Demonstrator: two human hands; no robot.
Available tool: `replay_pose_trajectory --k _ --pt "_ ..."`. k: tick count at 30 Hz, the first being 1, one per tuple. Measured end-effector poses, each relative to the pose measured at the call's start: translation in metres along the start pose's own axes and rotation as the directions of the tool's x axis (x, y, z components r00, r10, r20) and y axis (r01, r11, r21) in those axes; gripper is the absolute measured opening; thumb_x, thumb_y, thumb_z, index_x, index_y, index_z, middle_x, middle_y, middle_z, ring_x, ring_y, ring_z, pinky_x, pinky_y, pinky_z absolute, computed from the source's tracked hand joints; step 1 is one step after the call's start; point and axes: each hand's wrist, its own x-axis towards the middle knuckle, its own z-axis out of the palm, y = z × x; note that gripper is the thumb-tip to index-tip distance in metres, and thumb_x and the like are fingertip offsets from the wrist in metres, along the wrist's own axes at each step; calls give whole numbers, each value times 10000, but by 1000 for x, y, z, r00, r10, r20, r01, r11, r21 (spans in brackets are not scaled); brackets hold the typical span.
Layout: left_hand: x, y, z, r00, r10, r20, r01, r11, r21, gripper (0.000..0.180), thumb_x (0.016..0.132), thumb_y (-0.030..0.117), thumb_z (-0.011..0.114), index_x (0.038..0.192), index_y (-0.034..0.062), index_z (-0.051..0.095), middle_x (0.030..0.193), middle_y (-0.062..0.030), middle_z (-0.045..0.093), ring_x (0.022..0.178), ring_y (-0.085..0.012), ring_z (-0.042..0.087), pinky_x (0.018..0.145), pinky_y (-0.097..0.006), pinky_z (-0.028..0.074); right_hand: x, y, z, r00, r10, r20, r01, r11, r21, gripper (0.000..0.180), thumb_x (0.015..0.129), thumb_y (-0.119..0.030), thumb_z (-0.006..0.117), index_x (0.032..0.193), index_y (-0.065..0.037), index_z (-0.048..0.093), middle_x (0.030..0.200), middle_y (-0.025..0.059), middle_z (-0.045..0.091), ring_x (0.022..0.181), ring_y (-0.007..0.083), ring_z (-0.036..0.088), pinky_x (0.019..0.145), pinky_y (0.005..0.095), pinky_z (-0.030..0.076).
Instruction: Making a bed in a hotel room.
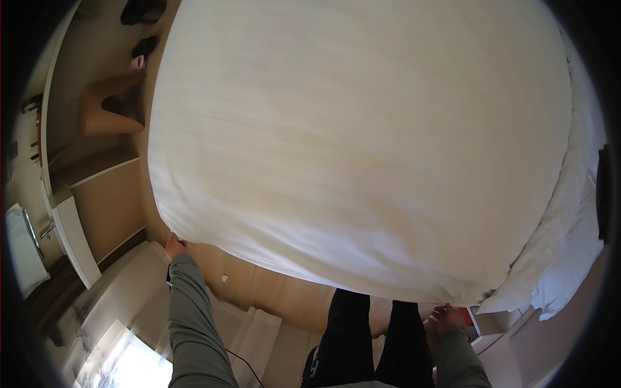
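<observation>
A broad white duvet (362,142) covers the bed and fills most of the head view, with soft creases along its near side. At its near left corner, my left hand (176,246) pinches the edge of the cloth, with that arm stretched out. My right hand (446,319) has its fingers curled at the near edge towards the right, beside my leg; the cloth partly hides the fingertips. Between the two hands the edge hangs in a long curve. White pillows (568,265) lie along the right end of the bed.
A brown stool (97,110) and dark shoes (143,46) stand left of the bed. A white-edged desk (76,236) is nearer on that side. Pale curtains (255,336) hang behind me, with a dark cable (244,361) nearby. A bedside table (488,330) stands at the lower right.
</observation>
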Motion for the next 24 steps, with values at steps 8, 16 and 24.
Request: replay_pose_trajectory --k 8,16,24 --pt "-28 -54 -66 774 -384 504 51 831 554 485 976 457 366 1210 70 541 1020 -114 644 764 -223 643 574 -304 522 -105 -10 34 983 178 34 -142 873 -467 358 934 -264 483 1215 -44 480 1066 177 596 930 329 596 783 530 510" --pt "-288 25 -99 497 -132 858 -834 203 514 285 868 280 517 907 45 673 989 -192 620 889 -362 559 822 -474 428 -220 -85 -30 971 -85 222 183 863 -472 341 951 -277 490 1207 -52 494 1133 165 569 994 323 590 821 501 511" --pt "-561 95 -167 847 -142 512 -358 559 748 432 736 352 705 968 -11 676 1040 -197 633 996 -355 582 867 -429 474 -335 -183 -17 728 -390 563 664 606 -438 313 914 -289 548 1091 -33 520 1019 144 601 872 271 614 715 429 548"
